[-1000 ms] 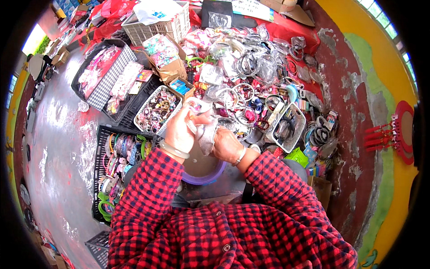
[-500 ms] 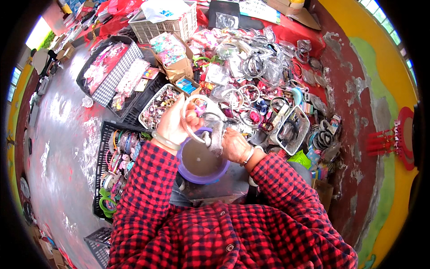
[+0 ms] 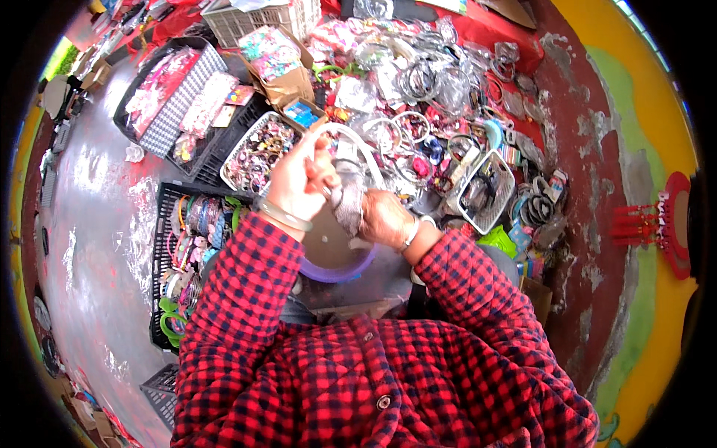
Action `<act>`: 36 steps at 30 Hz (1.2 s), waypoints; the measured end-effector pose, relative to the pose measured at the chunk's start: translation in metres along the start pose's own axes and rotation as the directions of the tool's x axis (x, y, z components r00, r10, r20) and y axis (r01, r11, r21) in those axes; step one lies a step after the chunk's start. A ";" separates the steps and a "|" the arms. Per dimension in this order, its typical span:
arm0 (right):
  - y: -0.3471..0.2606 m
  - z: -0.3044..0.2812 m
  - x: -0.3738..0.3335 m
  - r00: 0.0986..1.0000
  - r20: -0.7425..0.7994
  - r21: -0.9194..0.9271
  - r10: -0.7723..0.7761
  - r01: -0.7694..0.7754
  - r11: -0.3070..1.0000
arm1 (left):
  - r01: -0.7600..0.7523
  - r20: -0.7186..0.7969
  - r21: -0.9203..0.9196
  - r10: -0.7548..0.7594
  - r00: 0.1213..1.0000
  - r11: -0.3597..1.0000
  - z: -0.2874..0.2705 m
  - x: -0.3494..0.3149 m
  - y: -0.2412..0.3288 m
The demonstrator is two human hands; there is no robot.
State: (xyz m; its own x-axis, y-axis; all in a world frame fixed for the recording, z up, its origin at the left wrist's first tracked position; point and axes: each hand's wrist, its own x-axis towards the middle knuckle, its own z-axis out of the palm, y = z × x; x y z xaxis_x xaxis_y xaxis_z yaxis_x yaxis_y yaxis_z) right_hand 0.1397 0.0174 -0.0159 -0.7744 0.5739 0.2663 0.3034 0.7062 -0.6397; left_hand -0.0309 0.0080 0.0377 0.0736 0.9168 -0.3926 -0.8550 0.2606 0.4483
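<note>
Item: clear plastic packet (image 3: 348, 196) of small goods, being held between both hands over a purple-rimmed bowl (image 3: 337, 263).

Left hand (image 3: 295, 179): fingers (image 3: 317, 145) are pinching together on the upper end of the packet, wrist carrying a metal bangle (image 3: 281, 214).

Right hand (image 3: 382, 218): fingers are closing around the lower part of the packet; a bangle is showing at that wrist too.

Change noted: half a second back the bowl was filling the space just under the hands; now the hands are sitting higher and the packet is hanging upright between them, with more of the bowl hidden behind it. Judged, the handling is shifting from the bowl to the packet itself.

Surroundings: a white wire tray (image 3: 254, 149) of mixed trinkets is lying just beyond the left hand; a black crate (image 3: 160, 246) of bangles is standing to the left; a second white tray (image 3: 489, 194) of dark hoops is lying to the right; heaps of bagged hairbands (image 3: 426, 82) are covering the red cloth (image 3: 485, 33) further off.
</note>
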 end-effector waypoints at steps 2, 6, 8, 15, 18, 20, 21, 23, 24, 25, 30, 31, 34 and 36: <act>0.012 0.000 0.000 1.000 0.029 -0.043 -0.009 0.011 0.999 | 0.014 0.122 -0.103 -0.001 0.993 0.995 -0.008 0.004 0.008; 0.020 0.003 0.000 1.000 -0.022 0.012 -0.014 0.014 1.000 | -0.053 0.204 -0.240 0.104 0.973 0.969 -0.013 0.005 0.025; 0.024 0.001 0.000 0.999 -0.043 0.038 -0.005 0.006 0.999 | -0.050 0.237 -0.233 0.107 0.966 0.971 -0.021 0.010 0.028; 0.132 0.011 -0.028 0.945 -0.086 0.695 0.314 -0.169 0.699 | -0.437 0.136 0.003 0.433 0.891 0.899 -0.025 0.005 0.058; 0.066 -0.040 -0.021 0.969 -0.081 0.968 0.232 0.021 0.251 | -0.405 0.156 0.228 0.377 0.913 0.886 -0.025 -0.004 0.046; 0.064 -0.046 -0.015 0.914 -0.055 0.985 0.402 -0.017 0.173 | -0.390 0.363 0.326 0.267 0.893 0.861 -0.014 0.000 0.030; 0.065 -0.051 -0.007 0.928 0.004 0.993 0.374 -0.048 0.109 | -0.330 0.360 0.355 0.198 0.912 0.875 -0.008 0.000 0.024; 0.012 -0.072 0.013 0.936 0.000 0.998 0.352 -0.021 0.058 | -0.364 0.409 0.499 0.157 0.899 0.786 -0.019 0.005 0.013; 0.015 -0.070 0.012 0.924 -0.024 0.995 0.383 -0.014 0.096 | -0.371 0.421 0.574 0.125 0.898 0.730 -0.013 0.006 0.007; 0.021 -0.065 0.012 0.910 -0.042 0.991 0.412 -0.013 0.131 | -0.375 0.424 0.643 0.097 0.900 0.668 -0.010 0.005 0.002; 0.010 -0.027 0.003 0.851 0.093 0.946 0.516 -0.238 0.222 | -0.504 0.507 0.799 0.084 0.858 0.327 -0.017 0.007 -0.025; 0.008 -0.017 -0.006 0.802 0.074 0.895 0.593 -0.315 0.316 | -0.540 0.541 0.801 0.076 0.838 0.258 -0.014 0.007 -0.029; -0.007 -0.002 -0.004 0.780 0.031 0.987 0.625 -0.123 0.105 | -0.614 0.613 0.781 0.042 0.789 0.114 -0.022 0.015 -0.034; -0.010 -0.002 0.001 0.752 -0.060 0.979 0.656 -0.085 0.186 | -0.622 0.621 0.782 0.032 0.783 0.029 -0.020 0.017 -0.034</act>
State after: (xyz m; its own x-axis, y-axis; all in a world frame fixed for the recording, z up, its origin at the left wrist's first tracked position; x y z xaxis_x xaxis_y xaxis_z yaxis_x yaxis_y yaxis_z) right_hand 0.1368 0.0114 -0.0077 -0.3503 0.9199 -0.1762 -0.4215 -0.3228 -0.8474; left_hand -0.0107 0.0090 -0.0002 0.3493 0.9141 0.2058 0.3308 -0.3258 0.8857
